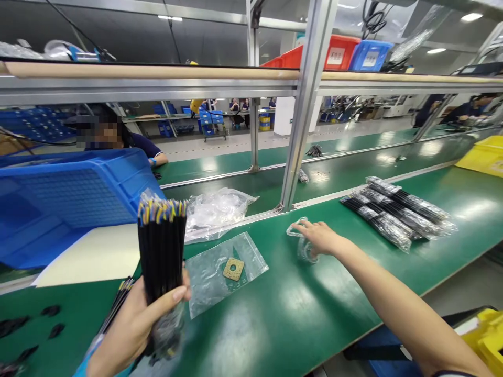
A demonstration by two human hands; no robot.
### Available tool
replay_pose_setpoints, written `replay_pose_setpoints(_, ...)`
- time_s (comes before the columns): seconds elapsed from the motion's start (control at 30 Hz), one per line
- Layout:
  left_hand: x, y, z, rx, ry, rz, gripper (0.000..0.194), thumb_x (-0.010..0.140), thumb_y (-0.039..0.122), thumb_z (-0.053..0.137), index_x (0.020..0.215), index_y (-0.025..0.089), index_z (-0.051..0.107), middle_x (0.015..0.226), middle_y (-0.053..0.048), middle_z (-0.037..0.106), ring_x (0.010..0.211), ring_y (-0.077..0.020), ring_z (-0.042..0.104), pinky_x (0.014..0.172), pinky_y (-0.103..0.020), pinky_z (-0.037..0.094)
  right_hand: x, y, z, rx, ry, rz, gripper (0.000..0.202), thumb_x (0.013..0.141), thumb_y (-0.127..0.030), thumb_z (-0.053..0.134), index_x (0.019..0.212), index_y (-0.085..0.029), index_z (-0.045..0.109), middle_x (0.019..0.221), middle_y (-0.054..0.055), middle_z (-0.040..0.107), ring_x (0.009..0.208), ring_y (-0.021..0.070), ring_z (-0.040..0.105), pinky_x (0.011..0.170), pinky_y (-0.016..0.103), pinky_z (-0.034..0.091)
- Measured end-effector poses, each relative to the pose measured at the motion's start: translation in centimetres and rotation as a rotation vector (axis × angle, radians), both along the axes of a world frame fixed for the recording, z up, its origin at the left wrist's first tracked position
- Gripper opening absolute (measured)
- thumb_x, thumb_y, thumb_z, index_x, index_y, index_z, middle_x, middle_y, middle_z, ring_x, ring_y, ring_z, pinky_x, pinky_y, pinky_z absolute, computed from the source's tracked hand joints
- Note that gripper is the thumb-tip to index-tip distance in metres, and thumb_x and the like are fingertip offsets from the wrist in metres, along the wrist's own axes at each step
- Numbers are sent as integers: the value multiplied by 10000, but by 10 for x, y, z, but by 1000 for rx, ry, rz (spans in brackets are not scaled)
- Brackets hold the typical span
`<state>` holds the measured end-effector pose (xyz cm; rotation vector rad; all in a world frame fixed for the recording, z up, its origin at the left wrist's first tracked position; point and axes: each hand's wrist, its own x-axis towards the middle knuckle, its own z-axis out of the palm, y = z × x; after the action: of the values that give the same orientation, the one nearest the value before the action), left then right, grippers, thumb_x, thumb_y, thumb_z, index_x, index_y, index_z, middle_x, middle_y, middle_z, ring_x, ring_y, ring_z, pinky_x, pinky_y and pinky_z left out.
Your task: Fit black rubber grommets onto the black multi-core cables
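My left hand (147, 309) is wrapped around an upright bundle of black cables (161, 256). Yellow, blue and white wire ends show at its top, and clear plastic film covers its lower part. Farther right, my right hand (320, 238) has its fingers on a clear plastic ring (296, 227) at the bench surface. More clear, rounded plastic (306, 250) sits under the palm; my thumb is mostly hidden. Between the hands lies a flat clear zip bag (220, 272) with a yellowish square piece (233, 268) with a round hole on it.
Several film-wrapped cable bundles (393, 212) lie on the green bench (251, 340) at right. A tilted blue bin (70, 193) stands left, near crumpled clear plastic (220, 209). A metal post (301, 115) rises at the bench's back edge. Another person (137, 144) sits beyond.
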<state>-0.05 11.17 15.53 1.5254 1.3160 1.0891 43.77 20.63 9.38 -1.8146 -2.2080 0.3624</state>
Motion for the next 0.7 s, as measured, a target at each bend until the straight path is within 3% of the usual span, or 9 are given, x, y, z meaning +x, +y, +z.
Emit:
replay_pose_setpoints(0.07, 15, 5, 4, -65, -421, 9, 417, 696, 440, 869, 1011, 235, 688, 834, -21, 705, 708, -220, 700, 651, -334, 608, -2, -14, 15, 25, -145, 27, 846, 615, -186, 848, 1423, -227, 600, 1418, 230, 600, 1262, 470, 608, 1116, 692, 317)
replay_pose_setpoints(0.13, 30, 12, 8, -63, -709, 27, 475, 624, 426, 910, 1002, 230, 698, 807, -5, 680, 686, -196, 689, 665, -339, 627, -8, -28, 36, 154, -244, 62, 822, 703, -134, 761, 1486, -243, 534, 1482, 201, 576, 1329, 445, 562, 1166, 685, 254)
replay_pose_setpoints(0.23, 49, 19, 12, 7, -921, 25, 478, 601, 406, 919, 990, 225, 708, 722, 32, 612, 633, -146, 644, 649, -304, 624, -25, -48, 66, 528, -414, 125, 632, 846, -21, 522, 1439, -233, 573, 1405, 146, 657, 1246, 342, 633, 1159, 594, 336)
replay_pose_setpoints(0.3, 57, 21, 14, 26, -984, -8, 424, 615, 354, 914, 956, 223, 700, 695, 47, 580, 605, -118, 612, 639, -276, 614, -38, -57, 78, 599, -405, 166, 568, 866, 29, 448, 1333, -222, 652, 1340, 129, 699, 1201, 303, 658, 1141, 534, 377)
replay_pose_setpoints(0.4, 63, 20, 19, 23, -1076, -57, 365, 649, 316, 894, 920, 216, 671, 675, 58, 546, 576, -87, 567, 616, -236, 591, -56, -63, 81, 506, -234, 250, 417, 961, -54, 438, 1221, -242, 704, 1214, 96, 754, 1085, 272, 702, 1082, 509, 447)
replay_pose_setpoints(0.5, 63, 22, 23, 44, -1164, -47, 397, 633, 322, 903, 916, 213, 647, 655, 69, 523, 553, -74, 527, 591, -215, 569, -79, -75, 72, 354, 171, 286, 300, 1046, -316, 517, 1304, -264, 662, 1274, 102, 726, 1161, 291, 678, 1054, 517, 493)
replay_pose_setpoints(0.6, 62, 26, 24, 80, -1195, -27, 429, 628, 339, 909, 930, 220, 627, 670, 72, 527, 567, -73, 523, 614, -208, 563, -120, -94, 54, 32, 750, 401, 602, 981, -544, 655, 1503, -294, 488, 1459, 120, 607, 1322, 289, 591, 1104, 488, 482)
replay_pose_setpoints(0.7, 58, 29, 22, 77, -1245, -120, 448, 640, 354, 910, 931, 241, 589, 656, 97, 493, 538, -51, 487, 599, -173, 532, -168, -108, 30, -400, 1258, 471, 906, 816, -703, 781, 1535, -280, 428, 1475, 152, 566, 1287, 296, 614, 1050, 462, 524)
